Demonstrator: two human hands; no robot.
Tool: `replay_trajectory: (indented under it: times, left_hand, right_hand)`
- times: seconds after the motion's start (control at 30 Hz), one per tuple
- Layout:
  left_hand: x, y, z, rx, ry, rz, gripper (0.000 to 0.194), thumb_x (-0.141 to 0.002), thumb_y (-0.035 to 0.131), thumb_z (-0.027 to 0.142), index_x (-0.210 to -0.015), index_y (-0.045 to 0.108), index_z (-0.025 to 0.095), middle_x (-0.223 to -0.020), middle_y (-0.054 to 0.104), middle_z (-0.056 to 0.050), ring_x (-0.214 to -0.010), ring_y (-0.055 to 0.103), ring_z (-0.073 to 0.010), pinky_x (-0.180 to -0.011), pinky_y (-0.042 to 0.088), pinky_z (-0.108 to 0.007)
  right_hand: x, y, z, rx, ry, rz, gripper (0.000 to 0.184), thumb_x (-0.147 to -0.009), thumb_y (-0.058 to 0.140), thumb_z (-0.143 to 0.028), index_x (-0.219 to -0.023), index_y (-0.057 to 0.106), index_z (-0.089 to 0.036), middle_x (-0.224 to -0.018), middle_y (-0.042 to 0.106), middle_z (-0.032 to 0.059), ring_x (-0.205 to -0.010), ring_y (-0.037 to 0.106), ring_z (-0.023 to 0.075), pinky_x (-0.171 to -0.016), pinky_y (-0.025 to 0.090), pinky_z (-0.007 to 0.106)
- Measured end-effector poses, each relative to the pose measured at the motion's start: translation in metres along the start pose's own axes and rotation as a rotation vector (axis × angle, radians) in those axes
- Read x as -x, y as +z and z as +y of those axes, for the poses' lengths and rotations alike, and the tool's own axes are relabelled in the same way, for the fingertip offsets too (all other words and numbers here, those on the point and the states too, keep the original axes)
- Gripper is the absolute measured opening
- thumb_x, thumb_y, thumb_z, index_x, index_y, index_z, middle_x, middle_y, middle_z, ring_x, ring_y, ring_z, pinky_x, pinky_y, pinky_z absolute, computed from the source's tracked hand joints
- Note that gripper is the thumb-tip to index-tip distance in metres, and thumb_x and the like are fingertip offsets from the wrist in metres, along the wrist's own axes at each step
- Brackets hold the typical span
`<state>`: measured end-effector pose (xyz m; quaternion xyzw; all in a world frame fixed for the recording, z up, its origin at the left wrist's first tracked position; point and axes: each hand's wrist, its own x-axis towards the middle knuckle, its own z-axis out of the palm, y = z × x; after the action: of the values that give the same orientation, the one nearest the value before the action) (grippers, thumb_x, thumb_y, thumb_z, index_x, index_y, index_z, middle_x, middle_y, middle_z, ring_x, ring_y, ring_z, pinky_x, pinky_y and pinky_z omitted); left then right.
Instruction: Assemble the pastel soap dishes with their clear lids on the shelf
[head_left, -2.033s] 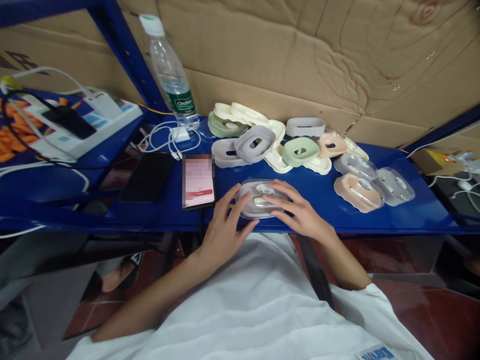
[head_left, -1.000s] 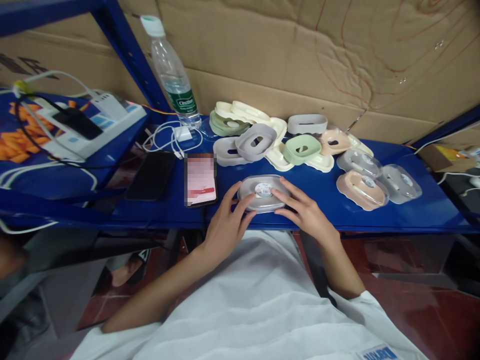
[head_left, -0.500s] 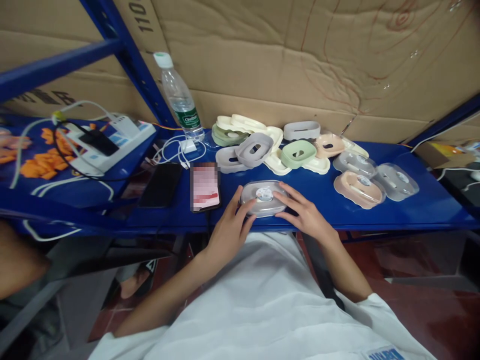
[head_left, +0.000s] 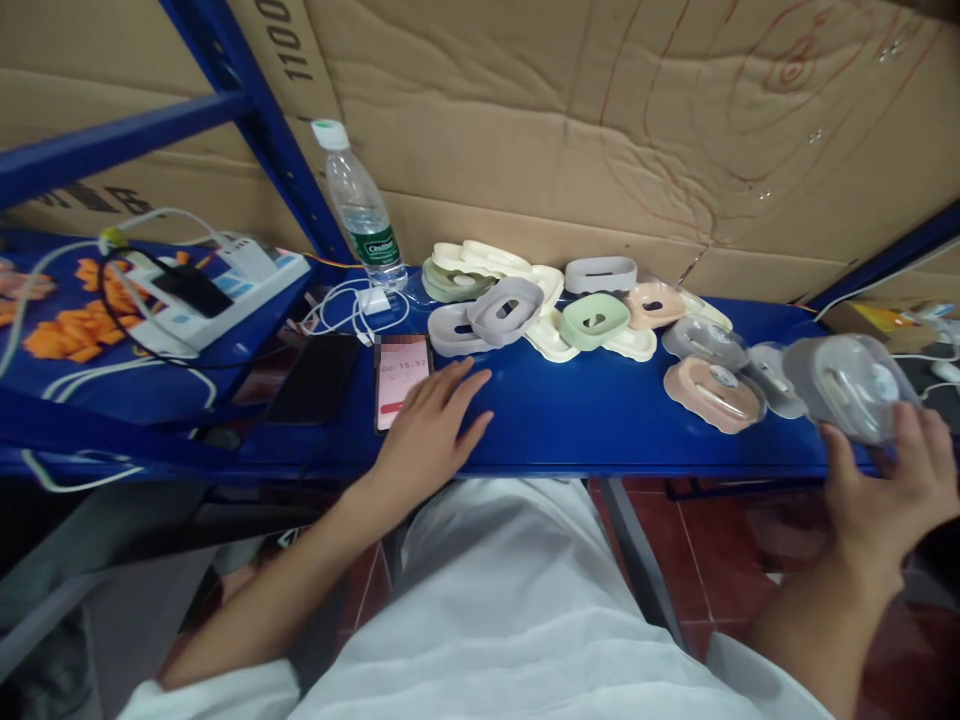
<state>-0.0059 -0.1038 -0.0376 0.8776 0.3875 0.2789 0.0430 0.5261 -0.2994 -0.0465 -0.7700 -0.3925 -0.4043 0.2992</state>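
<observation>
My right hand holds a grey soap box with a clear lid at the far right, just above the shelf's right end. Its fingers wrap the box from below. My left hand lies flat and open on the blue shelf, its fingers spread, touching the lower edge of a phone with a lit screen. Three more lidded boxes sit near the held one: a pink one and two grey ones.
A pile of loose soap-box parts in cream, green, grey and pink lies at the back. A water bottle, a white charger with cable, a dark phone and a power strip stand to the left. Cardboard lines the back.
My right hand lifted the lidded grey box from the shelf's front middle and carried it to the far right. My left hand let go and moved left, flat beside the phone.
</observation>
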Motion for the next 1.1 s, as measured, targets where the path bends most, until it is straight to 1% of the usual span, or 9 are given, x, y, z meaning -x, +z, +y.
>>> replay_trajectory:
  times: [0.17, 0.33, 0.53, 0.67, 0.8, 0.87, 0.93, 1.0, 1.1]
  left_hand:
    - [-0.062, -0.008, -0.021, -0.150, 0.019, -0.030, 0.046, -0.106, 0.057, 0.032, -0.149, 0.059, 0.016, -0.151, 0.065, -0.019, -0.145, 0.058, -0.0378, -0.121, 0.044, -0.055]
    - [-0.101, 0.006, -0.028, -0.262, 0.078, -0.110, 0.050, -0.102, 0.064, 0.031, -0.149, 0.060, 0.015, -0.154, 0.061, -0.022, -0.143, 0.056, -0.0406, -0.117, 0.046, -0.056]
    - [-0.108, 0.015, -0.040, -0.261, 0.064, -0.146, 0.023, -0.102, 0.063, 0.027, -0.118, 0.071, 0.014, -0.127, 0.071, -0.020, -0.128, 0.065, -0.0375, -0.107, 0.053, -0.048]
    - [-0.105, 0.009, -0.042, -0.025, -0.012, -0.036, 0.024, -0.104, 0.062, 0.034, -0.118, 0.068, 0.017, -0.123, 0.073, -0.015, -0.121, 0.068, -0.0340, -0.104, 0.055, -0.045]
    - [-0.105, 0.003, -0.041, 0.495, -0.219, 0.021, 0.032, -0.101, 0.066, 0.052, -0.108, 0.066, 0.021, -0.105, 0.076, -0.006, -0.098, 0.074, -0.0255, -0.091, 0.060, -0.037]
    - [-0.106, 0.002, -0.040, 0.773, -0.346, 0.007, 0.038, -0.098, 0.070, 0.058, -0.102, 0.065, 0.021, -0.099, 0.077, -0.005, -0.094, 0.075, -0.0245, -0.084, 0.062, -0.035]
    - [-0.106, 0.001, -0.039, 0.984, -0.452, -0.010, 0.042, -0.095, 0.074, 0.061, -0.101, 0.065, 0.020, -0.097, 0.078, -0.006, -0.094, 0.077, -0.0250, -0.081, 0.064, -0.035]
    - [-0.106, 0.000, -0.039, 1.117, -0.529, -0.033, 0.045, -0.094, 0.076, 0.061, -0.103, 0.065, 0.019, -0.098, 0.079, -0.007, -0.093, 0.079, -0.0248, -0.080, 0.065, -0.035]
    - [-0.106, 0.002, -0.042, 1.229, -0.604, -0.078, 0.045, -0.095, 0.077, 0.059, -0.105, 0.063, 0.018, -0.099, 0.081, -0.010, -0.091, 0.082, -0.0249, -0.079, 0.066, -0.035]
  right_hand:
    - [0.002, 0.034, 0.068, 0.034, 0.099, -0.058, 0.089, -0.085, 0.069, -0.074, -0.141, 0.073, -0.005, -0.133, 0.072, 0.0340, -0.127, 0.070, 0.0515, -0.104, 0.056, 0.059]
    - [-0.002, 0.058, 0.077, 0.060, 0.199, -0.082, 0.078, -0.080, 0.080, -0.051, -0.140, 0.072, -0.003, -0.131, 0.073, 0.0325, -0.125, 0.070, 0.0511, -0.106, 0.054, 0.058]
    - [-0.008, 0.065, 0.084, 0.152, 0.342, -0.078, 0.075, -0.073, 0.087, -0.036, -0.140, 0.073, -0.006, -0.127, 0.075, 0.0321, -0.122, 0.070, 0.0508, -0.103, 0.053, 0.059]
    - [-0.016, 0.078, 0.094, 0.194, 0.428, -0.101, 0.074, -0.073, 0.087, -0.044, -0.137, 0.076, -0.010, -0.127, 0.072, 0.0326, -0.118, 0.069, 0.0541, -0.097, 0.052, 0.066]
    - [-0.027, 0.093, 0.110, 0.127, 0.496, -0.181, 0.071, -0.084, 0.071, -0.066, -0.125, 0.080, -0.010, -0.128, 0.066, 0.0372, -0.119, 0.065, 0.0579, -0.093, 0.046, 0.075]
    - [-0.029, 0.092, 0.113, 0.065, 0.452, -0.247, 0.080, -0.086, 0.066, -0.070, -0.138, 0.071, -0.010, -0.140, 0.060, 0.0396, -0.133, 0.054, 0.0617, -0.097, 0.039, 0.082]
    - [-0.029, 0.083, 0.103, 0.046, 0.400, -0.260, 0.094, -0.084, 0.068, -0.071, -0.155, 0.055, -0.011, -0.155, 0.048, 0.0415, -0.148, 0.038, 0.0653, -0.100, 0.029, 0.091]
    - [-0.028, 0.068, 0.075, 0.016, 0.259, -0.187, 0.101, -0.083, 0.069, -0.068, -0.162, 0.044, -0.011, -0.163, 0.040, 0.0397, -0.154, 0.032, 0.0619, -0.108, 0.026, 0.089]
    - [-0.025, 0.042, -0.007, -0.147, -0.102, -0.112, 0.074, -0.097, 0.058, -0.056, -0.156, 0.052, -0.012, -0.154, 0.057, 0.0304, -0.148, 0.051, 0.0450, -0.120, 0.039, 0.065]
